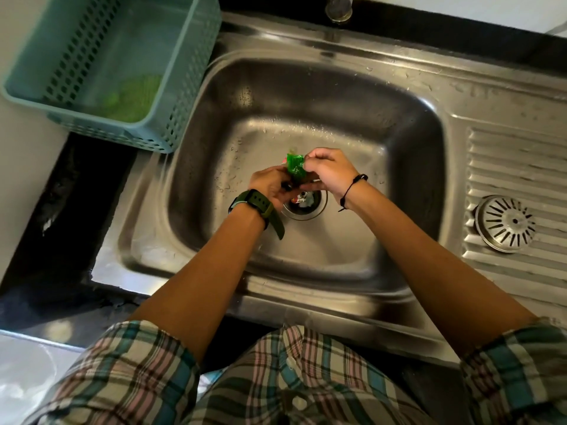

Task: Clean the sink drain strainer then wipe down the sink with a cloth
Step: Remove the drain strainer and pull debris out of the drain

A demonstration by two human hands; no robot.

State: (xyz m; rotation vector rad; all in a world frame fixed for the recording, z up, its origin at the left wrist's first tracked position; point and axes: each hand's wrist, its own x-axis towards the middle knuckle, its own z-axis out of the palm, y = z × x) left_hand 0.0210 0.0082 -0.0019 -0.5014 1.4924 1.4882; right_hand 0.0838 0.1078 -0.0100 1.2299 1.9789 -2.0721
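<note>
Both my hands are low in the steel sink basin (306,87), just above the open drain hole (305,205). Between them is a crumpled green plastic wrapper (295,166). My left hand (270,187) grips its lower end and my right hand (328,170) pinches its top. Bits of debris lie in the drain hole. The round metal drain strainer (504,223) rests out of the basin on the ribbed drainboard at the right. No cloth is in sight.
A teal perforated plastic basket (190,72) stands at the sink's left rear corner with a green scrubber (135,99) inside. The tap base (338,7) is at the top. Black countertop (61,210) borders the sink on the left.
</note>
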